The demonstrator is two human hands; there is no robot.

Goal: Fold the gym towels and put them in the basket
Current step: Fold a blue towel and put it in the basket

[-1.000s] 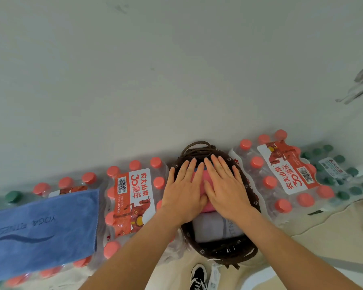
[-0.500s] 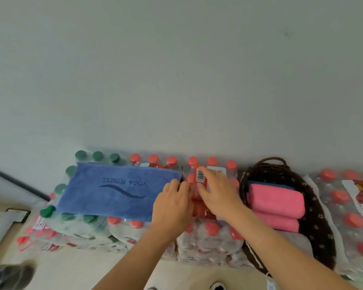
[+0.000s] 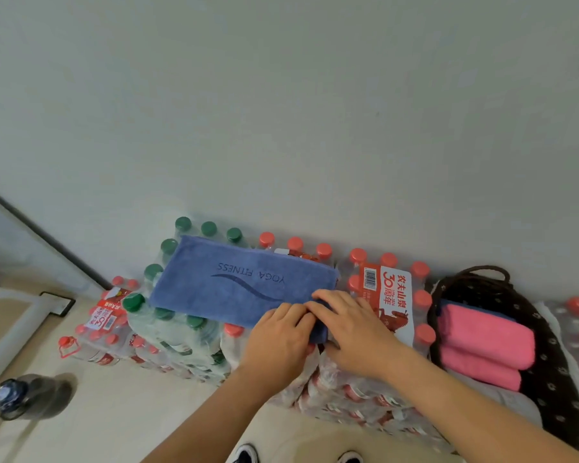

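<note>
water packs (image 3: 386, 297) by wall (image 3: 281, 111): left grip (image 3: 281, 332), right grip (image 3: 351, 332) pinch blue towel (image 3: 234, 282) corner.

Landmark: red-capped pack (image 3: 386, 295) with a "30" label, shrink-wrapped
Wall (image 3: 281, 111): pale, plain, right behind it
Green-capped pack (image 3: 181, 335): just left of it
Lower red-capped pack (image 3: 104, 320): further left, on the floor (image 3: 114, 412)
Dark bottle (image 3: 30, 396): well left, nearer the camera
Shoes (image 3: 246, 454): in front of it, at the bottom edge
</note>
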